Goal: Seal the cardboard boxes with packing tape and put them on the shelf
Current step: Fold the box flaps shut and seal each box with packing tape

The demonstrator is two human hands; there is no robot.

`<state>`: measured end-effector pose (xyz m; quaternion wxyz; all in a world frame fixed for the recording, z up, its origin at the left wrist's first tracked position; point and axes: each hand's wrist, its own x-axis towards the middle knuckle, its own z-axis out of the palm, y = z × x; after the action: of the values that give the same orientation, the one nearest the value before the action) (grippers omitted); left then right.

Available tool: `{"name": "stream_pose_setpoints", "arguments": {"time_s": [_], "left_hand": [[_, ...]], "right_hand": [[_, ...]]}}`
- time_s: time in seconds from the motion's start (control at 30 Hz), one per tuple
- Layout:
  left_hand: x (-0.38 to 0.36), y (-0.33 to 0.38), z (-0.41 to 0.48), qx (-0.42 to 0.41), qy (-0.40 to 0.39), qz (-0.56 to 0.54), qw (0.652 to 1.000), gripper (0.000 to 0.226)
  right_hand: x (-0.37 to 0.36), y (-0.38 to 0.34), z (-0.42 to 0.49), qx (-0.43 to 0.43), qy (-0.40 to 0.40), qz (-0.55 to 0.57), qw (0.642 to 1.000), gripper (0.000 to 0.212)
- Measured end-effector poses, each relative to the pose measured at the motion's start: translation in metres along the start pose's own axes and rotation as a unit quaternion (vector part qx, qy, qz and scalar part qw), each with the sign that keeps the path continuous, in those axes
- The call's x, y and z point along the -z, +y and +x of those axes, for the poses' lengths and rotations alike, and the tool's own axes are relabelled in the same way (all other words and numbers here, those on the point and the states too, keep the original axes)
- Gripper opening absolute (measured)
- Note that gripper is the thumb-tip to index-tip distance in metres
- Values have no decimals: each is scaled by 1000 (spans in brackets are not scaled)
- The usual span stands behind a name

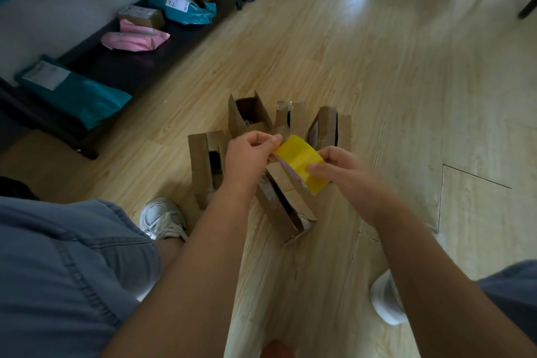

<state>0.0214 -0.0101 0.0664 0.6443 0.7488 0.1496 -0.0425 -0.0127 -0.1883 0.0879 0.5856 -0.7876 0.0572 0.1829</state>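
Yellow packing-tape roll (302,164), glossy and wide, held above the boxes: right hand (340,167) grips its side, left hand (250,151) pinches its upper edge. Beneath, five brown cardboard boxes (200,163) stand open-flapped on pale wood floor (406,96).

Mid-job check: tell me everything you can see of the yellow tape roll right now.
The tape roll is a wide band of glossy yellow packing tape on a pale inner core, tilted with its outer face toward the camera. It is held in the air above the open cardboard boxes standing on the floor. The left hand pinches its upper left edge; the right hand grips its lower right side. No pulled-out strip shows.
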Motion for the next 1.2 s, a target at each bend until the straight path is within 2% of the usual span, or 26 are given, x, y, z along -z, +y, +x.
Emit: {"name": "stream_pose_setpoints", "arguments": {"time_s": [0.1, 0.3, 0.5, 0.57, 0.67, 0.9, 1.0, 1.07, 1.13, 1.2], "left_hand": [[0, -5, 2, -10, 29, 18, 999, 13], [2, -18, 1, 11, 53, 23, 998, 13], [2, -23, 6, 35, 70, -7, 997, 15], [1, -24, 5, 52, 84, -50, 994, 16], [2, -22, 7, 63, 86, -79, 991, 11], [8, -36, 19, 100, 94, -74, 988, 8], [6, -42, 28, 101, 96, -55, 989, 10], [7, -41, 35, 104, 112, -59, 987, 11], [9, -41, 46, 94, 97, -32, 990, 8], [9, -46, 55, 95, 75, -9, 993, 8]], "right_hand": [[-11, 4, 2, -7, -3, -11, 1000, 16], [-18, 11, 4, -19, 16, -52, 998, 18], [-24, 20, 5, -44, 40, -82, 995, 46], [-24, 18, 8, -46, 53, -96, 993, 51], [-25, 19, 8, -52, 75, -116, 989, 51], [-21, 25, 0, -67, 33, -20, 997, 50], [-25, 29, 6, -62, 52, -44, 996, 44], [-30, 34, 14, -64, 76, -101, 990, 46], [-37, 41, 19, -82, 87, -143, 982, 47], [-45, 49, 23, -98, 105, -138, 980, 47]]}}
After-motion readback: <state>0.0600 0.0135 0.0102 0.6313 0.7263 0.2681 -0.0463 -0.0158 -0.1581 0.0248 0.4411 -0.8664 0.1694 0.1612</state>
